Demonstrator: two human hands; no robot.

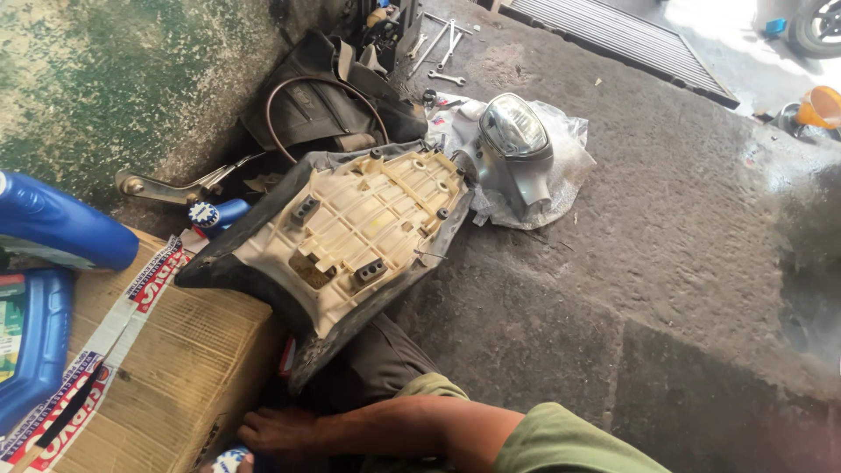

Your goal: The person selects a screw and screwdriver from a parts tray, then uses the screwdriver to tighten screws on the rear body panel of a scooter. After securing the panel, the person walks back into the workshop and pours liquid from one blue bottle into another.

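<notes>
My right hand [276, 431] reaches leftward across the bottom of the view on a bare forearm with a green sleeve. It lies low in the gap between a cardboard box [184, 368] and a dark trouser leg [381, 359], its fingers next to a small blue and white object [232, 460]. Whether the fingers grip anything is hidden. Just above the hand an upturned motorcycle seat [350, 223], cream plastic underside with black edging, rests on the box and the floor. My left hand is out of view.
A grey headlight housing [512, 144] lies on clear plastic wrap. Blue oil bottles [53, 228] sit on the box at left. Wrenches [442, 44], a black bag with a cable [324, 105], a metal lever [158, 187] and an orange funnel [819, 105] lie on the concrete floor.
</notes>
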